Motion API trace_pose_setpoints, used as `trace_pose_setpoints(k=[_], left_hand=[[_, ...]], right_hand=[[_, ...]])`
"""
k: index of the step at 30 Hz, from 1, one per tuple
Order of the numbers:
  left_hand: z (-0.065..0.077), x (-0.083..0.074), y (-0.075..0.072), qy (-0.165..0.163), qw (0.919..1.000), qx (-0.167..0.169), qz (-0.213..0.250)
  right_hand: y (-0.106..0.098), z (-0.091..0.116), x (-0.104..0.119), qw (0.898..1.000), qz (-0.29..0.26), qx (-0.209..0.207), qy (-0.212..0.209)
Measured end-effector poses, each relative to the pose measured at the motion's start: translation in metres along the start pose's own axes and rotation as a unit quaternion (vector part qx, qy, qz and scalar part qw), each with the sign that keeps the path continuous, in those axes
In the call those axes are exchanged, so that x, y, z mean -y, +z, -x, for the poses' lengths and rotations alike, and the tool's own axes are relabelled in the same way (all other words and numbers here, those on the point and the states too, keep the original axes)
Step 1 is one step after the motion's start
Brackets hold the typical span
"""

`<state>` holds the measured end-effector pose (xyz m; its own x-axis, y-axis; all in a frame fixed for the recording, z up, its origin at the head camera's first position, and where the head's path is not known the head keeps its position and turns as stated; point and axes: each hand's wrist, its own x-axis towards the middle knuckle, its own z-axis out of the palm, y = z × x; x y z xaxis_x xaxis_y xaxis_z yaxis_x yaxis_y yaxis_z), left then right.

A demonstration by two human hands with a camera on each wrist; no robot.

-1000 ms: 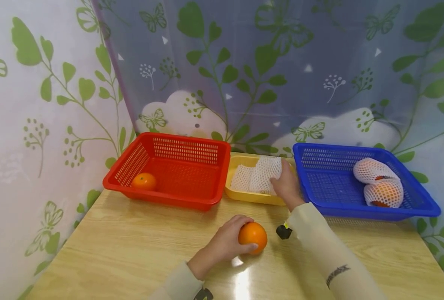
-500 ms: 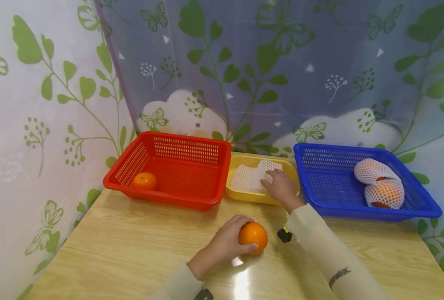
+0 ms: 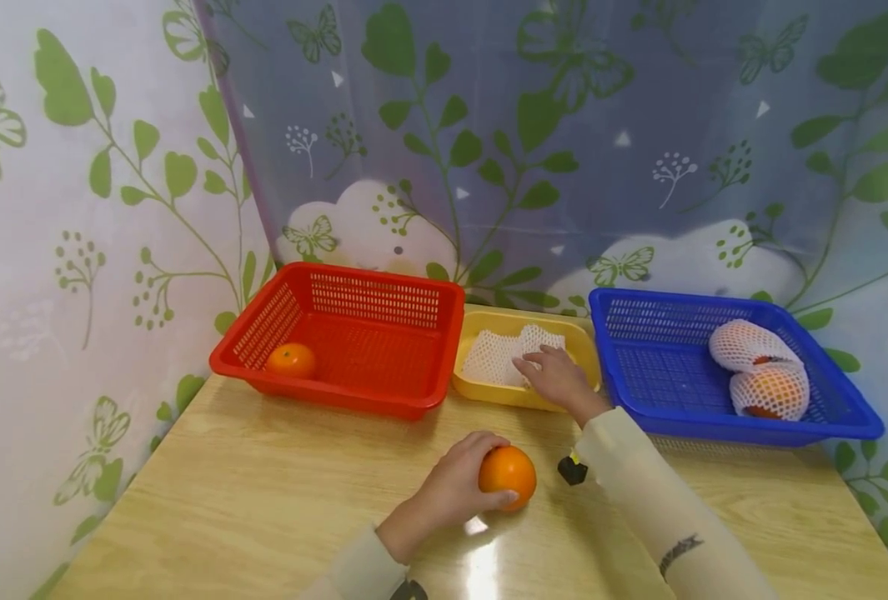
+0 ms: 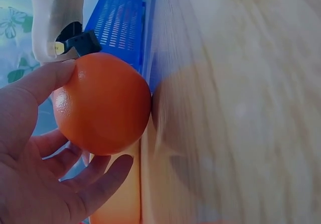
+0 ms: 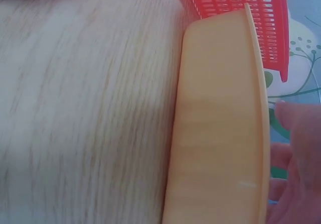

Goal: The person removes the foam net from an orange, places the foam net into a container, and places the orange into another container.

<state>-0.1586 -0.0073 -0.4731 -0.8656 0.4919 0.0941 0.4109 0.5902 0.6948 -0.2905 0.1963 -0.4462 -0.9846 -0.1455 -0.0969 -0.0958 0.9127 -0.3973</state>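
My left hand [image 3: 454, 479] grips an orange [image 3: 514, 473] on the table in front of the yellow tray. In the left wrist view the thumb presses one side of the orange [image 4: 103, 106], with the fingers spread under the other. My right hand [image 3: 556, 377] reaches over the front of the yellow tray [image 3: 588, 335], its spread fingers at the white foam net sleeves [image 3: 491, 358] lying there. In the right wrist view the tray's wall [image 5: 220, 113] hides the sleeves and part of the right hand [image 5: 303, 158].
A red basket [image 3: 376, 406] at the left holds one orange-coloured fruit [image 3: 291, 360]. At the right stands a blue basket [image 3: 676, 417] with two fruits in foam nets [image 3: 770, 387]. Both flank the tray, against a printed curtain [image 3: 481, 208].
My right hand has moved left and slightly toward me over the tray. The foam sleeve at its fingers, raised a second ago, now lies lower. My left hand stays on the orange.
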Motion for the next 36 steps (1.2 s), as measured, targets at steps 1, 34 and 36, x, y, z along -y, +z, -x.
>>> trace_pose_setpoints(k=[1, 34, 36], left_hand=[[0.0, 0.0, 0.0, 0.0, 1.0, 0.0, -0.001], [0.011, 0.012, -0.006, 0.018, 0.9962, 0.071, 0.047], [0.012, 0.014, -0.007, 0.02, 0.9961, 0.072, 0.047]], right_hand=[[0.0, 0.0, 0.0, 1.0, -0.005, -0.009, 0.002], [0.012, 0.001, 0.053, 0.949, -0.052, -0.02, -0.312], [0.015, 0.001, 0.059, 0.952, -0.062, -0.021, -0.3]])
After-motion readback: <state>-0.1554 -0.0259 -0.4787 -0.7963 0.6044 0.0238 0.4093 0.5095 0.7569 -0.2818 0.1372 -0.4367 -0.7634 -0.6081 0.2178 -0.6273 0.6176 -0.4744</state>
